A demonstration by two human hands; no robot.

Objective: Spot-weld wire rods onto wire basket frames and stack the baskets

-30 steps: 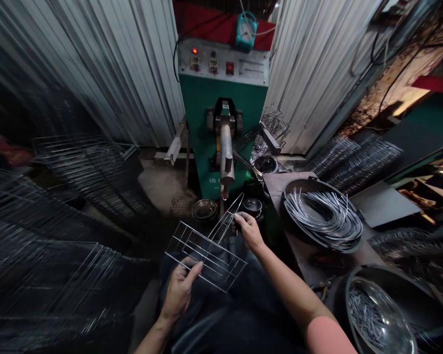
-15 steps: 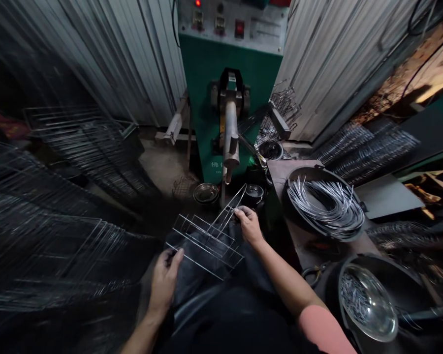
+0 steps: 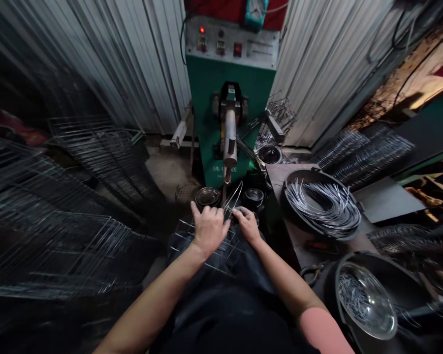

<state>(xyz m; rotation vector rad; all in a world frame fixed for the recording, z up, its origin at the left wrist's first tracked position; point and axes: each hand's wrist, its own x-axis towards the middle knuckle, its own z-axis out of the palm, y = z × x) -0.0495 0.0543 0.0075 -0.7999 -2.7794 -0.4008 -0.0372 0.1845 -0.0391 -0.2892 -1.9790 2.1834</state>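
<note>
A wire rack (image 3: 225,250) of thin crossed rods lies over my lap, with a narrow bent wire loop (image 3: 237,191) pointing away from me at its far end. My right hand (image 3: 246,224) pinches the rack near the base of that loop. Palm down, my left hand (image 3: 208,228) covers the rack's middle, its fingers curled on the wires near the loop and one outer finger sticking out. The fingertips and what they grip are partly hidden. Just beyond the loop stands the rod-like electrode (image 3: 227,174) of a green machine (image 3: 258,81).
Coiled wires fill a round pan (image 3: 293,209) on the right-hand table (image 3: 280,172). Nearer me, a metal bowl (image 3: 386,314) holds short metal pieces. Stacked wire racks (image 3: 107,231) crowd the left. Small bowls (image 3: 207,196) sit below the machine.
My left hand has left the rack's near left edge and moved up and right onto its middle, beside my right hand. The right hand keeps its pinch. The view has tilted slightly upward.
</note>
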